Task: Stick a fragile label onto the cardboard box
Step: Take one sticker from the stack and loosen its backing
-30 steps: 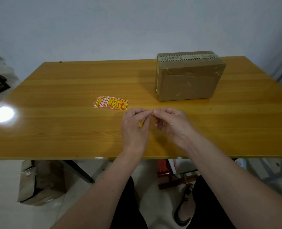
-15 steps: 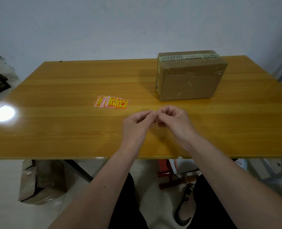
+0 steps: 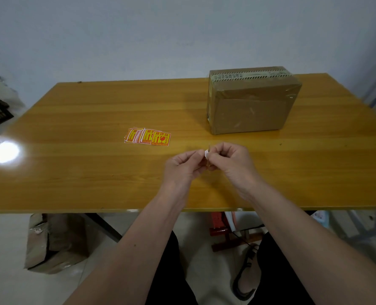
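We hold one fragile label (image 3: pixel 207 154) edge-on above the near part of the wooden table (image 3: pixel 94 106), its white backing showing between our fingertips. Our left hand (image 3: pixel 182 170) pinches it from the left, fingers curled on it; our right hand (image 3: pixel 233 164) pinches it from the right, fingers likewise clamped on it. A fanned stack of red-and-yellow labels (image 3: pixel 147 137) lies on the table to the left. The taped cardboard box (image 3: pixel 248 106) stands beyond our hands, well apart, towards the far right edge.
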Action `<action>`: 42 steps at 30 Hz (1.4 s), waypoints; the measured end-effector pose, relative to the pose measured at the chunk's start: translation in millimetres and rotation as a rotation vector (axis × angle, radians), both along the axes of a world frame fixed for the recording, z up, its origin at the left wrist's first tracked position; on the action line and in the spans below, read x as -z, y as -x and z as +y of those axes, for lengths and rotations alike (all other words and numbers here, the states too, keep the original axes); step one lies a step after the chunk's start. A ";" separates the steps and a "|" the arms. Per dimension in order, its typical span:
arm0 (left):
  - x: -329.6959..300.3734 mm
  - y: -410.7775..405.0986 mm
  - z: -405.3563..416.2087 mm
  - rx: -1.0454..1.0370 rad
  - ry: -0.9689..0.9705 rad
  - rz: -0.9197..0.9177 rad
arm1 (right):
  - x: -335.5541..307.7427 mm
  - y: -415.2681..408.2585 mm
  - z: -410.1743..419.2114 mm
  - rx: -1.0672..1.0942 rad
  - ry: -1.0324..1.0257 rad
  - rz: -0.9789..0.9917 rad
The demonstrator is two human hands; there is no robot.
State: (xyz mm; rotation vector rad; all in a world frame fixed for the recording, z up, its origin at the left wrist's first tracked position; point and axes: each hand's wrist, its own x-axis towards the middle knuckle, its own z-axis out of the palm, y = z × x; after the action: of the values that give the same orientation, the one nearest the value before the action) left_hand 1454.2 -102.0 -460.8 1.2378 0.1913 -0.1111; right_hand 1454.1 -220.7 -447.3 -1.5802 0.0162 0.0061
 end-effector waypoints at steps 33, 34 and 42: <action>4.8 -8.7 -2.6 -0.179 0.001 0.130 | 3.4 -3.7 -8.1 0.134 -0.081 0.131; 5.5 -9.3 -2.4 -0.191 0.005 0.138 | 3.5 -3.8 -8.8 0.139 -0.080 0.136; 6.7 -11.9 -1.5 -0.248 0.026 0.182 | 3.7 -4.6 -11.4 0.163 -0.099 0.145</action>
State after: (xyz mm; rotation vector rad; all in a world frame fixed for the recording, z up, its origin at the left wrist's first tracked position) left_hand 1466.1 -103.5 -467.5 1.1685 0.4982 -0.0113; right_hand 1458.7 -232.0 -451.0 -1.4727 0.2545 -0.0056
